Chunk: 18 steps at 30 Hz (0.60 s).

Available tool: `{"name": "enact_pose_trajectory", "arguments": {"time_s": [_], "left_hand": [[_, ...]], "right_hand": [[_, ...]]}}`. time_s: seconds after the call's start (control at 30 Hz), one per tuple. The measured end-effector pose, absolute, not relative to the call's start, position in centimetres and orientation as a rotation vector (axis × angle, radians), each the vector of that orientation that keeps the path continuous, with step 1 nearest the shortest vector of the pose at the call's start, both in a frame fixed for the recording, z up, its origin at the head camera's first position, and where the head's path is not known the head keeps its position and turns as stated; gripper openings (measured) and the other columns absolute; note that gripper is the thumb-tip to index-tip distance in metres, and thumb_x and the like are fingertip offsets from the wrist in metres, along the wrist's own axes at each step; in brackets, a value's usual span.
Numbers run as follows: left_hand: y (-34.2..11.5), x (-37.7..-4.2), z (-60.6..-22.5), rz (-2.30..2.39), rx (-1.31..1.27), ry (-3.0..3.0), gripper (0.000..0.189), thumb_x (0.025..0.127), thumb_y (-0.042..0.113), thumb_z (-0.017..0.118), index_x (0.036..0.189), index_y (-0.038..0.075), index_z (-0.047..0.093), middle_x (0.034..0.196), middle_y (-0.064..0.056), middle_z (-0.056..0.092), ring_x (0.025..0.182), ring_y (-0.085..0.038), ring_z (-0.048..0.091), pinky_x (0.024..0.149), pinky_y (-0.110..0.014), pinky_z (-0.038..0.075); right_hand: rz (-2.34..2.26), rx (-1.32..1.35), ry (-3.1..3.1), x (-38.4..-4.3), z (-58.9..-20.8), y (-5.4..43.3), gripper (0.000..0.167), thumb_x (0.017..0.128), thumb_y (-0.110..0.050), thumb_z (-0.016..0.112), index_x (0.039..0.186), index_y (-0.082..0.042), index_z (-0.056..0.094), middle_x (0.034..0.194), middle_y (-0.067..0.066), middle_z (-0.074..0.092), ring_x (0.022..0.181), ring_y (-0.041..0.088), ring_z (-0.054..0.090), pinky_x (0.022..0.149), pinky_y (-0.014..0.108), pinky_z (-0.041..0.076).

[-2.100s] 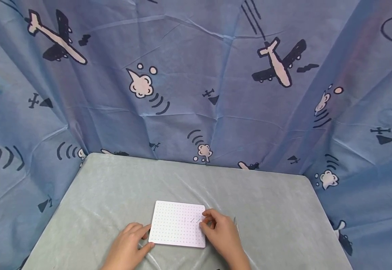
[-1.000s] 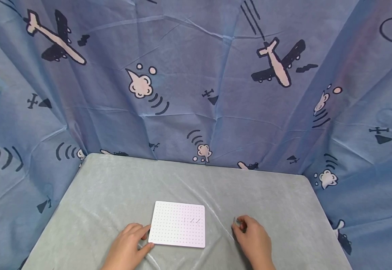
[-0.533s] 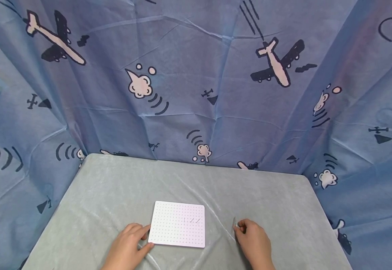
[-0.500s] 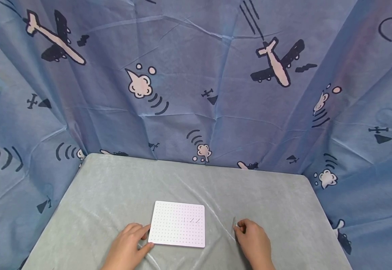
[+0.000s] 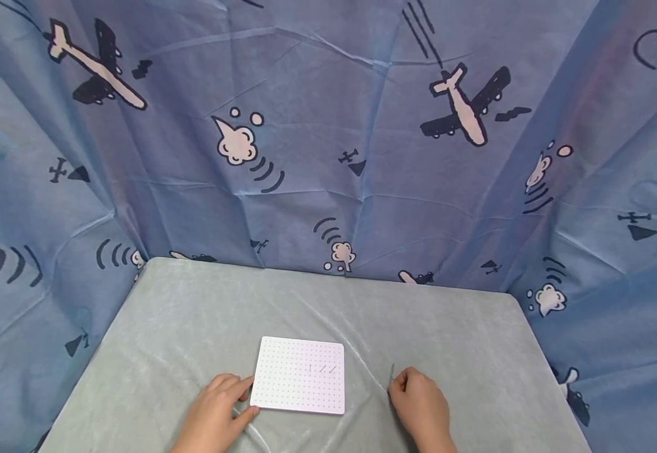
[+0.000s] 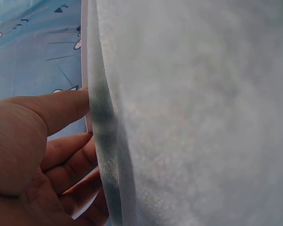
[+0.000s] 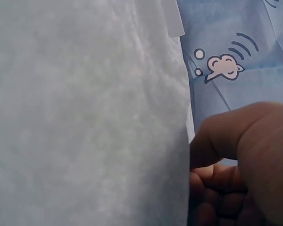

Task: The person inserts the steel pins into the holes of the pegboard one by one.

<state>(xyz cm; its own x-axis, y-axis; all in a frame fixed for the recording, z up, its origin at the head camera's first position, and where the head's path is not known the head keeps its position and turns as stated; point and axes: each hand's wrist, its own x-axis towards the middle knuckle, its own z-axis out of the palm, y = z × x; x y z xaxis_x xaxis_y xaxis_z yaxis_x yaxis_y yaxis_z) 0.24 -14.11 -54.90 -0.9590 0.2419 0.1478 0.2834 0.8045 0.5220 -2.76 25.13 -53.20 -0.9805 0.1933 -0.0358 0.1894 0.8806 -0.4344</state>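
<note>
A white board (image 5: 288, 384) with a grid of small dots lies flat, bearing three short thin dark marks or sticks (image 5: 322, 369) toward its right side. My left hand (image 5: 215, 409) touches its near left corner, the index finger extended to the left edge and the thumb to the near corner. In the left wrist view, the board's edge (image 6: 85, 52) meets the thumb and fingers. To the right of the board my right hand (image 5: 423, 409) rests low, fingers curled, thumb and index finger pinching a thin silvery piece (image 5: 393, 372) that pokes out beyond them. The right wrist view hides that piece.
A pale grey-green cloth (image 5: 283, 296) with creases covers the table. Blue curtain fabric (image 5: 305, 126) printed with airplanes and clouds hangs behind and at both sides. In the right wrist view the board's corner (image 7: 173, 21) shows beyond the cloth.
My right hand has left the board's right edge and moved right to the thin silvery piece, its fingers drawing closer together lately. The left hand and the board have stayed put.
</note>
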Motion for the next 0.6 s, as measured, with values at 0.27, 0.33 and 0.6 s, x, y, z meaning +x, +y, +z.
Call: {"name": "enact_pose_trajectory", "arguments": {"time_s": [0.27, 0.33, 0.6], "left_hand": [[-14.1, 0.22, -54.85, -0.86, -0.419, -2.926, 0.049, 0.083, 0.027, 0.097, 0.125, 0.01, 0.08, 0.085, 0.026, 0.05, 0.103, -0.009, 0.059, 0.088, -0.037, 0.054], [-14.1, 0.22, -54.84, -0.864, -0.419, -2.928, 0.049, 0.083, 0.028, 0.097, 0.126, 0.01, 0.08, 0.086, 0.026, 0.05, 0.103, -0.009, 0.059, 0.088, -0.037, 0.054], [-14.22, 0.25, -54.82, -0.873, -0.434, -2.924, 0.05, 0.083, 0.028, 0.097, 0.127, 0.009, 0.079, 0.087, 0.026, 0.051, 0.103, -0.009, 0.059, 0.087, -0.037, 0.054]], "right_hand": [[0.741, -0.309, -3.029, -2.73, -53.21, 25.3, 0.015, 0.089, -0.01, 0.065, 0.076, -0.014, 0.06, 0.064, -0.003, 0.054, 0.055, 0.017, 0.049, 0.051, 0.035, 0.04], [0.765, -0.313, -3.024, -2.75, -53.13, 25.36, 0.013, 0.09, -0.01, 0.065, 0.078, -0.013, 0.06, 0.064, -0.002, 0.055, 0.055, 0.016, 0.049, 0.052, 0.034, 0.041], [0.84, -0.317, -2.959, -2.86, -52.62, 25.02, 0.008, 0.084, -0.008, 0.068, 0.08, -0.012, 0.062, 0.064, -0.004, 0.056, 0.053, 0.014, 0.049, 0.051, 0.03, 0.041]]}}
